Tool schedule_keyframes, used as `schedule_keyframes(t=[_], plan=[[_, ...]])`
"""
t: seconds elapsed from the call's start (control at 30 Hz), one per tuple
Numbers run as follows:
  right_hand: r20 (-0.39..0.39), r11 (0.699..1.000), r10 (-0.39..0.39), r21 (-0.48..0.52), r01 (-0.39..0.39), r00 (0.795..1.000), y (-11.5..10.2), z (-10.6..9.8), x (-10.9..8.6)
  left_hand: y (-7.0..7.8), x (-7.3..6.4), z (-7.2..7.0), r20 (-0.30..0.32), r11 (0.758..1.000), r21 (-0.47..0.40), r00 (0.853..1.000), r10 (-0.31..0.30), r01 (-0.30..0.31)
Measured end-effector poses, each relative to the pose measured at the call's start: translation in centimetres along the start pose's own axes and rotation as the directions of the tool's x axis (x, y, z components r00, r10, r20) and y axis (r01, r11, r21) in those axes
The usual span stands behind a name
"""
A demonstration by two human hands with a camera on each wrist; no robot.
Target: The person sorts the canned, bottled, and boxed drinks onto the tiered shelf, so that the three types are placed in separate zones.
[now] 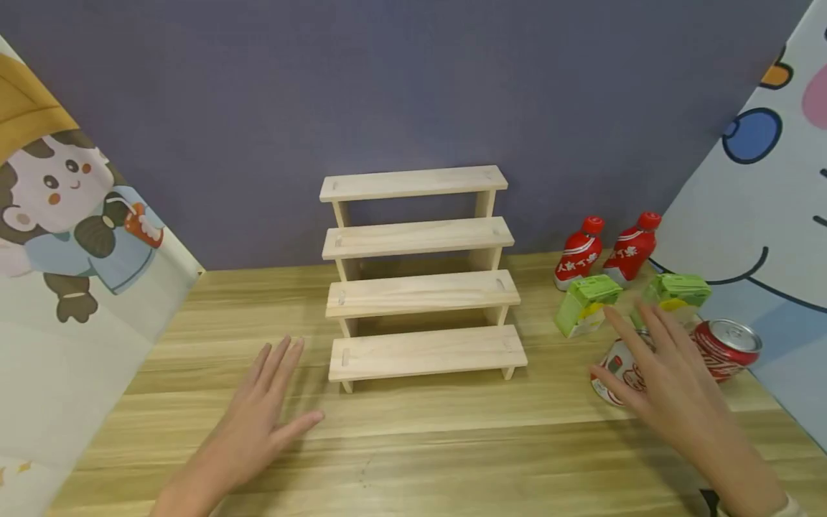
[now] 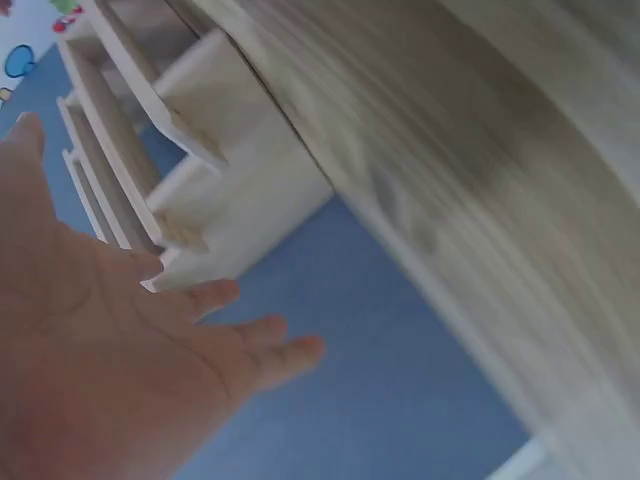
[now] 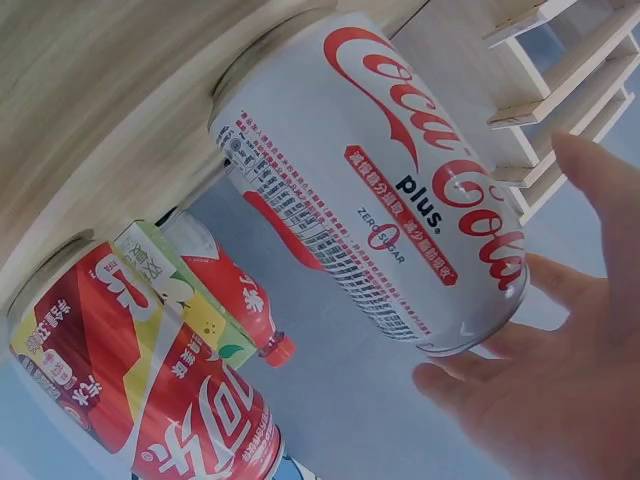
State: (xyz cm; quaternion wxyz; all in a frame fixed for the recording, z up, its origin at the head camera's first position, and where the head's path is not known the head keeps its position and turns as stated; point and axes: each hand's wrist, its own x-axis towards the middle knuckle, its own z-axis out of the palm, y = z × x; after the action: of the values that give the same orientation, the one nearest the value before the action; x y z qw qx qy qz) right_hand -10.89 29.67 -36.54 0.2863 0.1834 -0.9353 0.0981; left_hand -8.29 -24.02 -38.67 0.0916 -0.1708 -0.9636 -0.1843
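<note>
My right hand (image 1: 678,388) reaches over a white Coca-Cola can (image 1: 622,370), thumb and fingers spread. In the right wrist view the white can (image 3: 370,190) stands upright on the table, with the fingers close behind its top end. Just right of it is a red cola can (image 1: 726,348), partly behind the hand. On the left, my left hand (image 1: 248,424) hovers over the table with straight fingers and holds nothing. Its fingertips are left of a four-step wooden display shelf (image 1: 426,352).
Two green drink cartons, one nearer the shelf (image 1: 586,305) and one farther right (image 1: 678,291), stand behind the cans. Two red bottles (image 1: 577,255) stand behind them by the dark back wall (image 1: 413,86). Printed panels (image 1: 84,215) flank the wooden table (image 1: 388,459).
</note>
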Motion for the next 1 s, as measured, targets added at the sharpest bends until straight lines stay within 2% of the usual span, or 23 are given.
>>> schedule_keyframes(t=[0.13, 0.17, 0.23, 0.3, 0.33, 0.4, 0.5, 0.63, 0.67, 0.77, 0.9, 1.0], plan=[[0.033, 0.998, 0.034, 0.042, -0.036, 0.999, -0.3, -0.2, -0.3, 0.5, 0.2, 0.1, 0.081, 0.985, -0.170, 0.997, -0.011, 0.024], [0.045, 0.997, 0.046, 0.056, -0.048, 0.998, -0.4, -0.2, -0.4, 0.5, 0.4, 0.2, 0.095, 0.973, -0.227, 0.995, -0.005, 0.026], [0.071, 0.994, 0.067, 0.080, -0.073, 0.995, -0.4, -0.3, -0.6, 0.4, 0.7, 0.3, 0.128, 0.934, -0.353, 0.992, -0.004, 0.050], [0.094, 0.991, 0.085, 0.098, -0.094, 0.992, -0.3, -0.3, -0.8, 0.2, 1.3, 0.6, 0.157, 0.874, -0.481, 0.988, 0.005, 0.072], [0.101, 0.989, 0.091, 0.104, -0.101, 0.991, -0.2, -0.3, -0.9, 0.1, 1.6, 0.6, 0.175, 0.834, -0.545, 0.984, 0.011, 0.088], [0.106, 0.987, 0.096, 0.118, -0.109, 0.990, 0.0, -0.2, -1.2, 0.0, 2.3, 0.8, 0.210, 0.766, -0.630, 0.978, 0.012, 0.127], [0.094, 0.984, 0.099, 0.137, -0.111, 0.991, 0.4, -0.1, -1.7, -0.2, 3.1, 1.0, 0.274, 0.668, -0.719, 0.961, 0.017, 0.193], [0.065, 0.982, 0.109, 0.150, -0.117, 0.992, 0.9, 0.0, -2.2, -0.5, 4.0, 1.3, 0.332, 0.559, -0.788, 0.943, 0.033, 0.258], [0.057, 0.982, 0.108, 0.147, -0.115, 0.993, 1.0, 0.0, -2.2, -0.6, 4.1, 1.4, 0.343, 0.540, -0.797, 0.939, 0.033, 0.272], [0.038, 0.985, 0.103, 0.135, -0.107, 0.994, 1.2, 0.0, -2.3, -0.7, 4.6, 1.8, 0.366, 0.497, -0.815, 0.930, 0.044, 0.297], [0.025, 0.988, 0.089, 0.128, -0.091, 0.996, 1.5, -0.2, -2.0, -0.9, 5.0, 2.3, 0.378, 0.466, -0.827, 0.924, 0.050, 0.313], [0.035, 0.985, 0.105, 0.133, -0.109, 0.994, 1.6, -0.4, -1.9, -1.2, 5.3, 2.6, 0.380, 0.443, -0.838, 0.923, 0.053, 0.319]])
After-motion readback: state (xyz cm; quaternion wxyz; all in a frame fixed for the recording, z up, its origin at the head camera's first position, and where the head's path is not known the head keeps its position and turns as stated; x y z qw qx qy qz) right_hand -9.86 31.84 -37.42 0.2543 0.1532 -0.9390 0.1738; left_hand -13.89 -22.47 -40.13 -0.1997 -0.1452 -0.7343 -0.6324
